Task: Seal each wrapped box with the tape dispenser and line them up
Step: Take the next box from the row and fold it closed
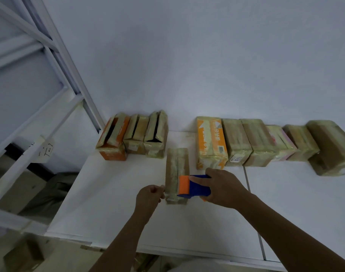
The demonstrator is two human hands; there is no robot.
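A brown box wrapped in tape [176, 167] lies lengthwise in the middle of the white table [112, 193]. My right hand [224, 188] grips the blue and orange tape dispenser [193, 186] and holds it against the box's near right side. My left hand [149, 196] is curled at the box's near left edge, its fingertips touching the box. Three wrapped boxes with open flaps [134, 136] stand at the back left. A row of several wrapped boxes [265, 142] lines the wall at the back right.
A white wall rises right behind the boxes. A white metal shelf frame [55, 91] stands to the left, with a paper label [46, 152] on it and cardboard boxes [24, 256] on the floor below. A seam [254, 213] divides the table right of my arm.
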